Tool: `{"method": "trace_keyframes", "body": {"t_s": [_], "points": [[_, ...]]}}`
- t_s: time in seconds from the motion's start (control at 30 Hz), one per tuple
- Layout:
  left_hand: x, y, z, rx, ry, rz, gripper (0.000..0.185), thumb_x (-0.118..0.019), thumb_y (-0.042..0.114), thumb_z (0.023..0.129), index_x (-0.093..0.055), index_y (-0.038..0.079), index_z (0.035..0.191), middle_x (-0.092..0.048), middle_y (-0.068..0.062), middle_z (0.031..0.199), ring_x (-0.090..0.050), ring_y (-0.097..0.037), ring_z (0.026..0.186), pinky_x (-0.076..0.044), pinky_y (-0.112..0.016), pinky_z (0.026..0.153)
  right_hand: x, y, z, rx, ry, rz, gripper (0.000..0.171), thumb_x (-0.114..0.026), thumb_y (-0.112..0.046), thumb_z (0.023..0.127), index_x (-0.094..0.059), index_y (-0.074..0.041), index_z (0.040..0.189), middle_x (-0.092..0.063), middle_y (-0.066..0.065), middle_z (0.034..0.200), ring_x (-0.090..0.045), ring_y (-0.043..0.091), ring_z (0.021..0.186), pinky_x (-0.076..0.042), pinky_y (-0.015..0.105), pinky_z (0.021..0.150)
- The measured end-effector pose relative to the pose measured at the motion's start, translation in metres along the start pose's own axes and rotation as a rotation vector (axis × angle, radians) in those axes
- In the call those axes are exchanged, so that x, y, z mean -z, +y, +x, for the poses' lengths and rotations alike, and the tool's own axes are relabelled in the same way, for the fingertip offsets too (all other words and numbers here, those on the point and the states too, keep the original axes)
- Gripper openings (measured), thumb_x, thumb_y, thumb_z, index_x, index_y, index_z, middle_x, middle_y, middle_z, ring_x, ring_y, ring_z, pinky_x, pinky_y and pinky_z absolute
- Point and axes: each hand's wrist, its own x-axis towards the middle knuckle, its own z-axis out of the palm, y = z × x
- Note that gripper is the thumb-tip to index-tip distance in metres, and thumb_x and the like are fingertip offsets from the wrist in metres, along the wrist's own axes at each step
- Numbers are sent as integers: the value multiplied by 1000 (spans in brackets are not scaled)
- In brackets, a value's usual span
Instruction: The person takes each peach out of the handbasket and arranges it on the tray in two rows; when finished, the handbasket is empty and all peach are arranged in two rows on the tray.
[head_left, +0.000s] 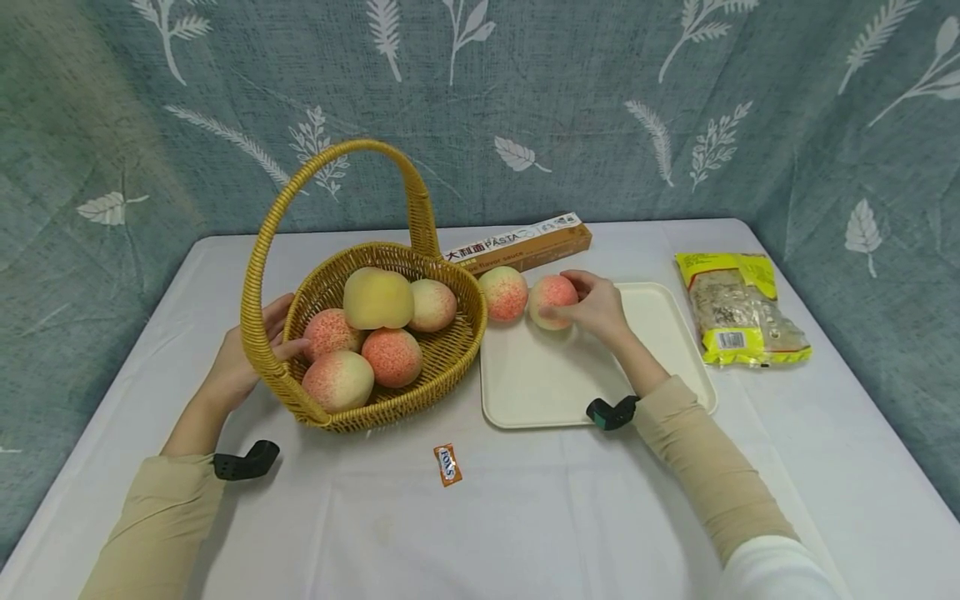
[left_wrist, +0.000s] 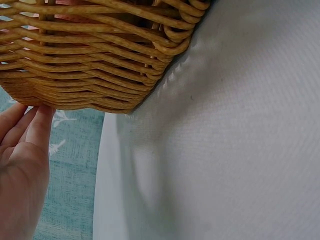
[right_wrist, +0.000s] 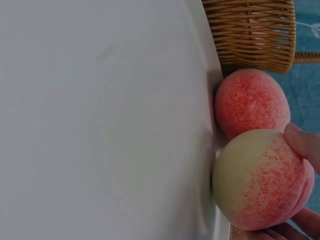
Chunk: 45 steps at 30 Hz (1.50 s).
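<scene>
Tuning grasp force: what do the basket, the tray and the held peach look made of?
Basket: woven wicker or rattan, slightly glossy honey-yellow strands, weave plain in the left wrist view. Tray: smooth matte cream, likely plastic or melamine; moulded raised rim. Peach held by the right hand: matte surface, very even speckled blush; possibly an artificial foam or plastic fruit, cannot be sure.

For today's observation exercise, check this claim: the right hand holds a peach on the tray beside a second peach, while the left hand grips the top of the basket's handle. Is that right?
One detail is wrong. The left hand does not grip the handle's top; it rests against the basket low on its side wall, as the head view shows. The right hand does hold a peach on the tray beside a second peach.
</scene>
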Motion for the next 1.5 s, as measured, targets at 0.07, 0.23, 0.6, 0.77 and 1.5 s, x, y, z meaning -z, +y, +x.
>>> {"method": "trace_keyframes", "body": {"t_s": [0.07,0.23,0.6,0.77,1.5], "points": [[0,0,0,2,-1,-3,72,-60,14,84,-17,9,142,-27,-15,140,-30,-26,125,-34,-10,90,-1,-1,0,10,-3,-15,68,-80,-26,62,-52,-5,121,-54,9,118,-52,21,103,-44,30,85],[1,-1,-1,-8,2,-1,72,-60,13,84,-18,8,142,-28,-16,140,-31,-27,125,-34,-10,89,-2,-3,2,10,5,-40,69,-80,-28,63,-52,-5,121,-54,10,118,-52,22,103,-44,31,85],[1,-1,-1,-4,4,7,72,-61,14,84,-17,9,142,-28,-16,140,-31,-27,125,-34,-9,89,-2,-5,10,-41,29,-70,71,-79,-36,62,-52,-7,121,-55,10,114,-52,22,100,-44,32,83],[1,0,0,3,7,16,72,-60,15,84,-17,9,142,-27,-14,141,-30,-26,125,-34,-9,89,-3,-6,13,-51,43,-76,72,-79,-36,63,-51,-7,122,-54,10,115,-51,22,101,-44,32,84],[0,3,-2,-16,11,1,71,-61,13,84,-19,7,141,-29,-16,139,-32,-27,124,-35,-9,89,-5,-9,24,-79,70,-116,67,-77,-34,65,-52,-8,122,-55,10,116,-49,22,106,-42,32,87]]}}
